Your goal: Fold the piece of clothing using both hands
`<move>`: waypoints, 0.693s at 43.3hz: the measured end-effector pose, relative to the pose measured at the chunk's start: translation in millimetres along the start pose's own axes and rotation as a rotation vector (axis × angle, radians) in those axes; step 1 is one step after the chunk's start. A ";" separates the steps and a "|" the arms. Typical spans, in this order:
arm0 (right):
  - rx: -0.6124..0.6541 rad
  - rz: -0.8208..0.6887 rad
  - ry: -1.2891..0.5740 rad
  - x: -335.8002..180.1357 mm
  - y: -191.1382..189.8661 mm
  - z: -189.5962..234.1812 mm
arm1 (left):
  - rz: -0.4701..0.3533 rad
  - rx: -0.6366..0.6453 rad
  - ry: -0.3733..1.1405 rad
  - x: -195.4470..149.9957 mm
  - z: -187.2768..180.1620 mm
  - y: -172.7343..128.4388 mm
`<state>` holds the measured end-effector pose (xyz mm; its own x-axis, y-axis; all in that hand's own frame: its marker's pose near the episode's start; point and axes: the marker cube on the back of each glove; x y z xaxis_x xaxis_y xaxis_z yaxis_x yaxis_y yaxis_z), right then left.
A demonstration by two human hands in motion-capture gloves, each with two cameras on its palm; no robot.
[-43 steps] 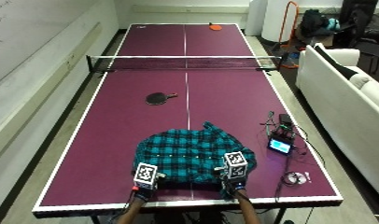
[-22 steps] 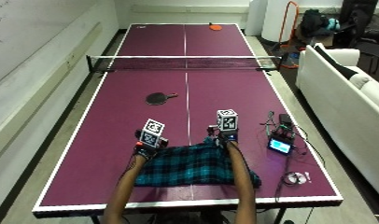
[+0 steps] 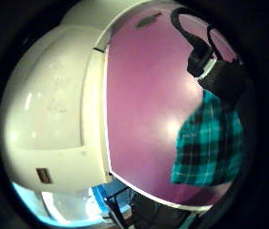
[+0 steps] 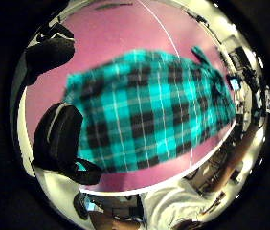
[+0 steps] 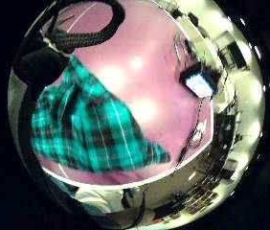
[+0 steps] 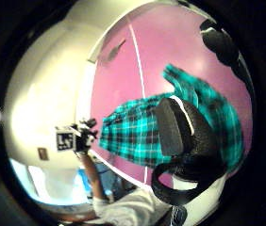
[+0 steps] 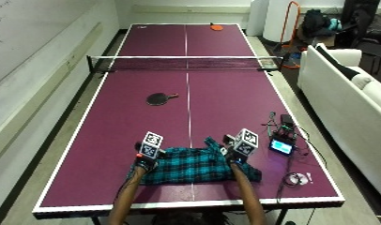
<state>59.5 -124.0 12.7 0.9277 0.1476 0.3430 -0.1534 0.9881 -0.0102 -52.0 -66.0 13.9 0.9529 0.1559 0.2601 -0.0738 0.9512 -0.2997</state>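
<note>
On the near end of the purple table-tennis table [image 7: 115, 117], close to the front edge and straddling the white centre line, lies the teal-and-black plaid garment [image 7: 190, 166], folded into a low wide band with one piece of cloth sticking up at its far edge.

Left to right:
- Left hand [image 7: 145, 161]: at the garment's left end, over the cloth. Black-gloved fingers [image 4: 61, 139] show beside the plaid in the thumb-side palm view; whether they pinch the cloth or only rest there, cannot tell.
- Garment: lies flat on the table between the two hands; a corner trails out at the right, past the right forearm.
- Right hand [image 7: 235, 157]: at the garment's far right edge. Gloved fingers [image 6: 178, 127] lie over the plaid in its thumb-side view; grip cannot be made out.

Other items: black paddle [image 7: 159, 98] on the near half, well apart from the garment; net [image 7: 184, 63] across mid-table; small device with lit screen [image 7: 281, 146] near the right edge, cables beside it; orange paddle [image 7: 216, 27] at the far end.
</note>
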 end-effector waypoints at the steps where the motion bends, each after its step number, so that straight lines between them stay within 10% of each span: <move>1: -0.008 0.043 -0.021 13.3 5.5 12.6 | 0.010 -0.031 -0.001 4.0 7.3 7.1; 11: -0.107 0.426 0.268 75.5 104.7 9.2 | 0.070 0.038 0.088 38.2 73.1 11.7; 30: 0.193 0.434 0.473 79.5 93.6 30.3 | 0.035 0.125 0.224 54.6 86.9 -2.2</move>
<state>108.6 -21.1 67.5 0.8106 0.5764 -0.1036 -0.5637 0.8159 0.1291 -25.4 -36.5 108.5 0.9895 0.1396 0.0380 -0.1303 0.9740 -0.1855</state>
